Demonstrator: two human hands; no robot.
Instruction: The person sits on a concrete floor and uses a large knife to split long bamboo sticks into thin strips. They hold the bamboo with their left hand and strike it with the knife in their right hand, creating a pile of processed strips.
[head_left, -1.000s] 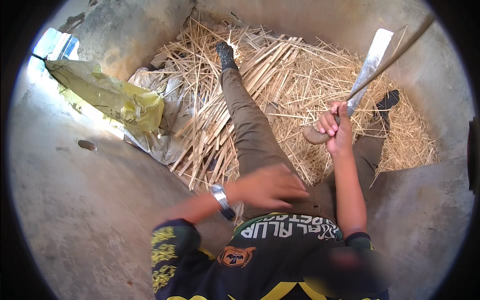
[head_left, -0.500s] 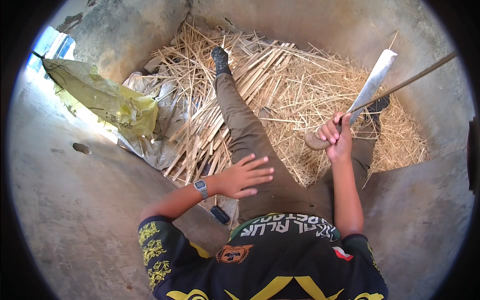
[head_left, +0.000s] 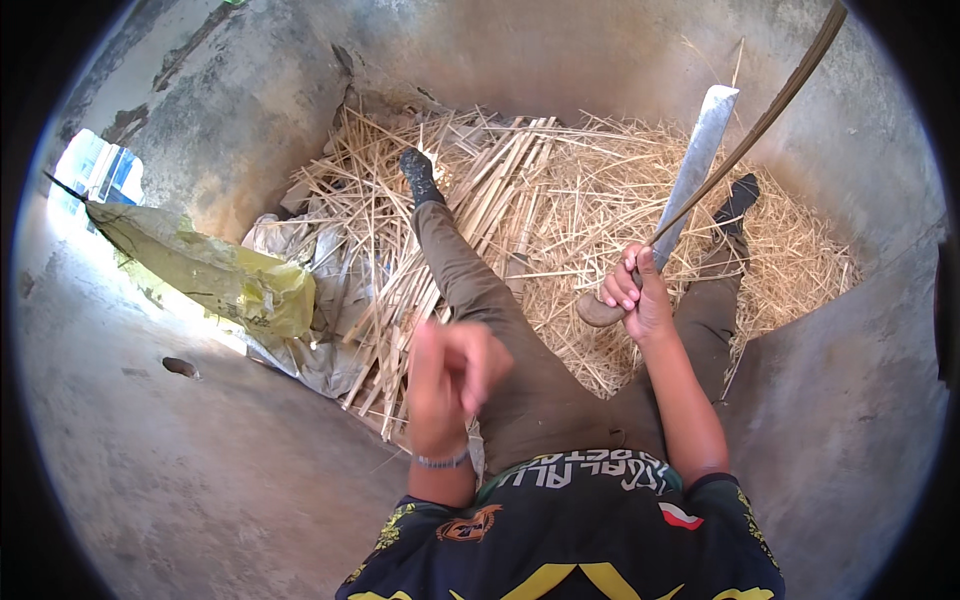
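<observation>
In my right hand (head_left: 640, 295), the fingers are wrapped round the curved wooden handle of a machete (head_left: 690, 170). Its broad grey blade points up and away from me. A long brown strip, like split bamboo (head_left: 775, 105), runs from near my thumb across the blade toward the upper right; whether my fingers also grip it is hard to see. My left hand (head_left: 455, 375), with a metal watch at the wrist, is raised above my left thigh. Its fingers look bent but are smeared by motion, and nothing shows in them.
My legs (head_left: 480, 280) stretch out over a floor strewn with pale split strips (head_left: 510, 180) and a heap of thin shavings (head_left: 600, 230). Concrete walls (head_left: 600, 60) close around me. A yellowish plastic sheet (head_left: 210, 270) hangs at the left by a bright opening.
My left hand has lifted from over my thigh, its spread fingers now bent and blurred. In the picture, my right hand and the machete sit farther left, and the brown strip tilts more steeply upward.
</observation>
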